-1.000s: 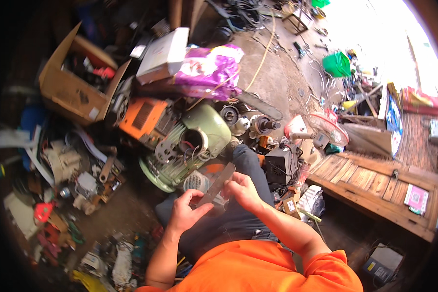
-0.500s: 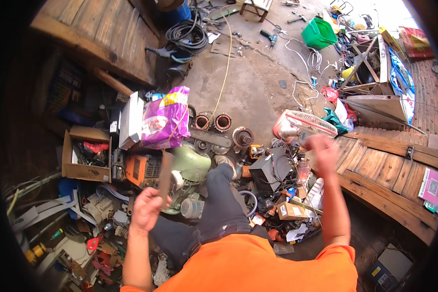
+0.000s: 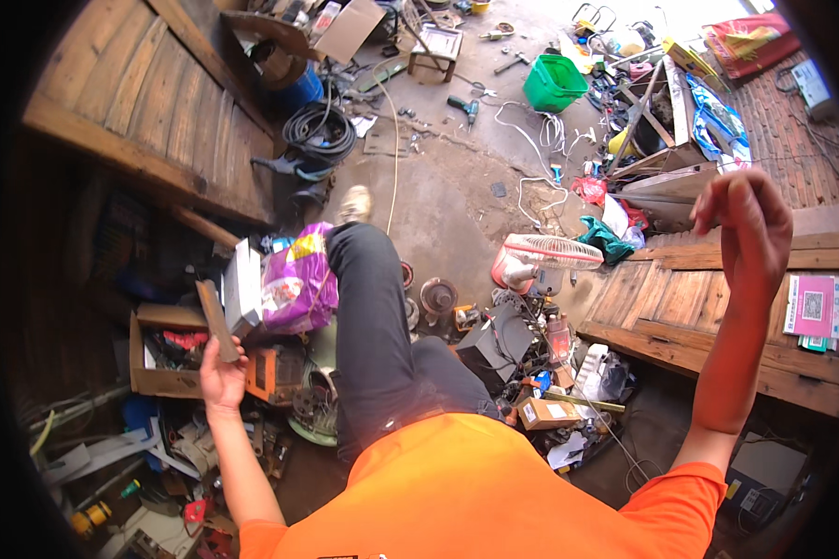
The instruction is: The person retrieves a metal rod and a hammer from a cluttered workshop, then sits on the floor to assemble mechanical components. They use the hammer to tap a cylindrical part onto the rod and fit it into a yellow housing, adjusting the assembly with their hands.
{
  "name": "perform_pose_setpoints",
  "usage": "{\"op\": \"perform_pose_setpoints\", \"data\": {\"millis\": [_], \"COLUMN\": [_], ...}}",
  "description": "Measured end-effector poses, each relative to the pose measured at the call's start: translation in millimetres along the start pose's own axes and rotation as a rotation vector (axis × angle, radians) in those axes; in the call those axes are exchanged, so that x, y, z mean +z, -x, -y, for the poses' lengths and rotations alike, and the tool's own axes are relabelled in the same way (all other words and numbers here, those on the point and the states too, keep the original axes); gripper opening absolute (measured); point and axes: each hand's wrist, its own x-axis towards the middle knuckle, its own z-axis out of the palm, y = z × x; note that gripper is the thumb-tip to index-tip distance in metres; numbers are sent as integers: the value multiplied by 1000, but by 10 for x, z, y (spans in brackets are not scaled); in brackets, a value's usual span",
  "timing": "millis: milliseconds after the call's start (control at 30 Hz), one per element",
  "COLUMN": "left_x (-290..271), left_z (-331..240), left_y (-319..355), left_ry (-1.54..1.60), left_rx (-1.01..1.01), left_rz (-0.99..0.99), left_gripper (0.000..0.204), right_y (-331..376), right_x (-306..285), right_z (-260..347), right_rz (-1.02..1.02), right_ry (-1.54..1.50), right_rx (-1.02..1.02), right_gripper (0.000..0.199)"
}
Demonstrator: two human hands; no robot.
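Since half a second earlier, swung wider apart: left hand [image 3: 222,374] out to the near left, right hand [image 3: 748,222] raised high on the right over the wooden pallet [image 3: 699,307]. Left fingers clenched round the lower end of a flat dark strip [image 3: 216,321], held upright beside the cardboard box [image 3: 149,359] and just left of the orange machine [image 3: 275,373]. Right fingers loosely curled and apparently empty; cannot tell for certain. Judged stiff and fairly light, that strip, likely metal with hard edges; best gripped low across its flat faces, thumb pressed against one side. Purple bag [image 3: 298,279] beyond, dark-trousered leg [image 3: 373,317] stretched toward the far floor, pink fan [image 3: 541,256] near the pallet.
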Motion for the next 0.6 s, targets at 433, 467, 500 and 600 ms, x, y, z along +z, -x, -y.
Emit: {"op": "perform_pose_setpoints", "data": {"millis": [433, 467, 500, 600], "left_x": [31, 91, 174, 583], "left_z": [1404, 1519, 1611, 1655], "left_y": [-2231, -2435, -2633, -3222], "left_ry": [-281, -284, -294, -235], "left_rx": [-693, -731, -775, -791], "left_rz": [-101, -133, -165, -286], "left_gripper": [17, 17, 18, 17], "right_y": [552, 320, 39, -962], "right_x": [-1908, -1890, -1830, -1544], "right_z": [-263, -442, -704, -1767], "right_rz": [-903, -894, -945, -833], "right_ry": [252, 264, 281, 207], "right_rx": [165, 189, 224, 484], "right_gripper": [20, 20, 21, 18]}}
